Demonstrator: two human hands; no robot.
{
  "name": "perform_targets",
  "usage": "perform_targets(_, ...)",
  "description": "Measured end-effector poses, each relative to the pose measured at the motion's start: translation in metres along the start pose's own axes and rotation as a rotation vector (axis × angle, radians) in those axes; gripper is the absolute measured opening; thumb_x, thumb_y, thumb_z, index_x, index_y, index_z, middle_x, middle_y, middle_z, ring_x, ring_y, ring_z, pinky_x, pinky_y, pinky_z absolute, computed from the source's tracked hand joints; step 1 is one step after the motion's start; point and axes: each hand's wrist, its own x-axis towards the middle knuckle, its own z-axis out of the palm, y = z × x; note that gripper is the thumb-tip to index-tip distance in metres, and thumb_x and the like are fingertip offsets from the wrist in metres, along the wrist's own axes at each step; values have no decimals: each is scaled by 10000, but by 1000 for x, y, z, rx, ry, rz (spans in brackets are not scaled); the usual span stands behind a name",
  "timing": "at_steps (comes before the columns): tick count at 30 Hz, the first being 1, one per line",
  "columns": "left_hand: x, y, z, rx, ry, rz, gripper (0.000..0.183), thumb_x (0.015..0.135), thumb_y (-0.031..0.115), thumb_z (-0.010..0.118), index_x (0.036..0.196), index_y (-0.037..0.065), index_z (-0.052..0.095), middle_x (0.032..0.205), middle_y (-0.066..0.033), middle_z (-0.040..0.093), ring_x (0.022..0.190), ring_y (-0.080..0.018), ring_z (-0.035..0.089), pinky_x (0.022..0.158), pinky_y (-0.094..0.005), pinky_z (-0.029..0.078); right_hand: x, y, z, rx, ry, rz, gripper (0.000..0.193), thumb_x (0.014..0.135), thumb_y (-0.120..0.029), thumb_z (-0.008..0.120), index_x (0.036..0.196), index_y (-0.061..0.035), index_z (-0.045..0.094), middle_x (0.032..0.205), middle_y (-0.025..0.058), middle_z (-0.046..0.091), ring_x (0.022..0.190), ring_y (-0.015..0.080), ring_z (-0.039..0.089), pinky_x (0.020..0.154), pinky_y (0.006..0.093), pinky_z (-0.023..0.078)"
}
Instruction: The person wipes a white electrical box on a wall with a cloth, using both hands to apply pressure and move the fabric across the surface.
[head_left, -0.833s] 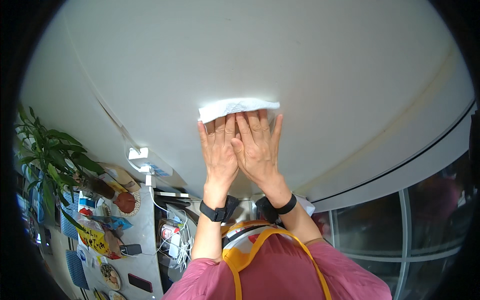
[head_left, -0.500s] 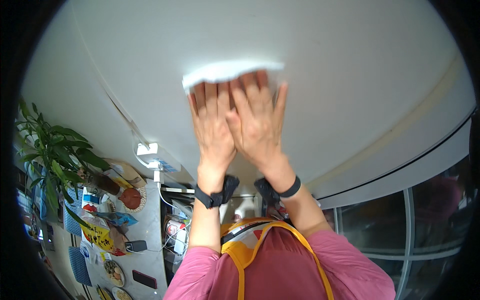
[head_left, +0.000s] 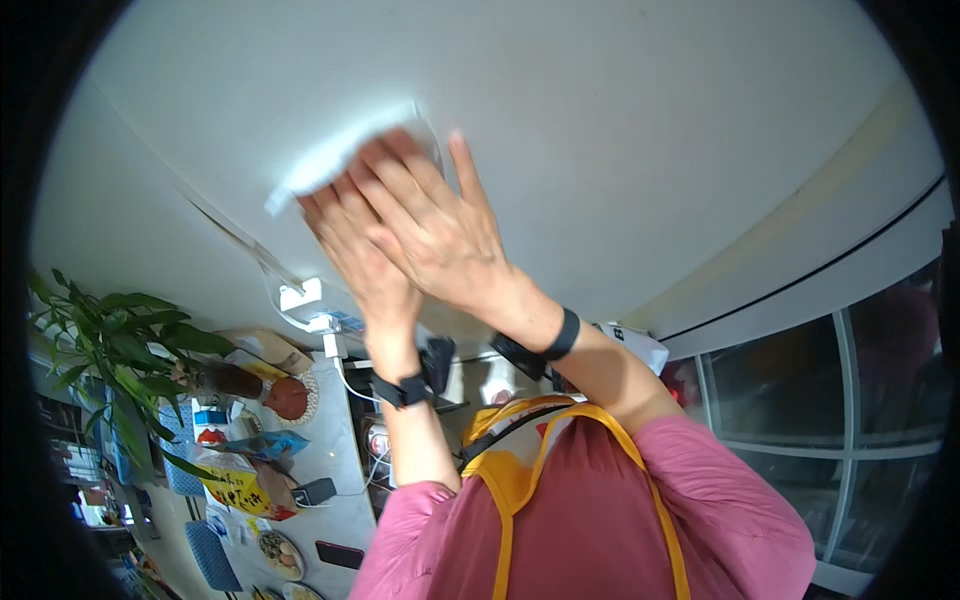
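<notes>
Both my hands lie flat against a smooth white wall (head_left: pixel 620 170), pressing a thin white wipe (head_left: pixel 338 152) to it. The wipe's upper edge sticks out beyond my fingertips and slants up to the right; the rest is hidden under the hands. My left hand (head_left: pixel 368 268) has its fingers stretched out, partly covered by the right. Overlapping it, my right hand (head_left: pixel 445 238) is also stretched flat, its outermost finger spread away from the others. The fingertips are somewhat blurred. Each wrist wears a black strap.
Left of my arms, a marble-topped table (head_left: pixel 335 480) holds a phone (head_left: pixel 340 554), a yellow food bag (head_left: pixel 235 488) and plates of food (head_left: pixel 281 555). A leafy plant (head_left: pixel 125 350) stands beyond. White plugs and cables (head_left: pixel 302 294) hang on the wall. Glass panes (head_left: pixel 775 390) are at right.
Both hands and the wipe have slid left across the wall, and the wipe has tilted. My right hand now overlaps the left more.
</notes>
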Motion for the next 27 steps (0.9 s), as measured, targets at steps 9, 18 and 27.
perform_targets(9, 50, 4, -3, -60, 171, 114, 655, 999, 353, 486, 1525, 44, 248, 1583, -213, 187, 1477, -404, 106, 1176, -544, 109, 42, 10, -10, 30, 198, -6, 472, 895, -323, 592, 1296, -73, 597, 1435, 70, 489, 1387, 252, 387, 1170, 590, -3)
perform_targets(18, -6, 42, 28, -130, -8, 53, 599, 969, 295, 517, 1469, 16, 344, 1528, -233, 278, 1452, -449, 149, 1162, -587, 98, -45, 26, -32, 12, -59, 201, 400, 906, -334, 592, 1227, -102, 645, 1369, 81, 544, 1367, 277, 400, 1152, 621, 23)
perform_targets(27, -32, 85, 67, -168, -121, 86, 607, 977, 283, 492, 1498, 41, 299, 1569, -216, 218, 1473, -410, 114, 1161, -586, 55, -98, 64, -49, -51, 52, 311, 424, 888, -269, 605, 1281, -110, 601, 1406, 89, 490, 1361, 299, 392, 1111, 665, 100)
